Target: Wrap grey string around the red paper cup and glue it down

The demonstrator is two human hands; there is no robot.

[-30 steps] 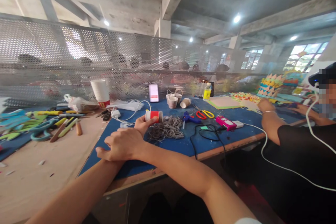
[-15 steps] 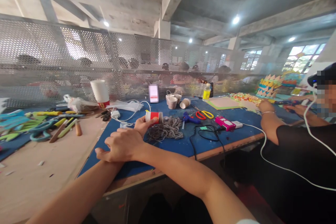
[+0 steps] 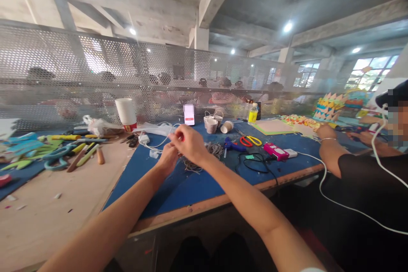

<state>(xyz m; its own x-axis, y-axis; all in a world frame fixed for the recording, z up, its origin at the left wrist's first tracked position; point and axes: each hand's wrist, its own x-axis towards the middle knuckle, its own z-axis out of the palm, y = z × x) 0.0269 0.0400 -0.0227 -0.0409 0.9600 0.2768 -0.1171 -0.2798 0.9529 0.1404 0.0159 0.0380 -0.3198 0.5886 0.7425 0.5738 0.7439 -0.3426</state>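
Note:
My left hand (image 3: pixel 168 158) is closed just above the blue mat, fingers curled. My right hand (image 3: pixel 191 143) meets it from the right, fingers bent and fingertips together. Between them a small red patch of the paper cup (image 3: pixel 181 136) shows; the rest of the cup is hidden behind my right hand. What the right fingertips pinch, if anything, cannot be made out. A heap of grey cord (image 3: pixel 216 149) lies on the mat right behind my right wrist, partly covered by it. Several small light-coloured cups (image 3: pixel 211 126) stand farther back, one tipped over (image 3: pixel 227 126).
Around the cord lie a blue glue gun (image 3: pixel 234 144), red-and-yellow scissors (image 3: pixel 250 141), a black cable and a pink device (image 3: pixel 275 151). A paper cup stack (image 3: pixel 125 111), phone (image 3: pixel 189 114) and yellow-labelled bottle (image 3: pixel 253 113) stand behind. Tools (image 3: pixel 60 157) lie left; a co-worker's arm (image 3: pixel 330 146) reaches in right.
My right hand has moved from across my left wrist up to the left fingers, now covering most of the cup. The view has shifted slightly.

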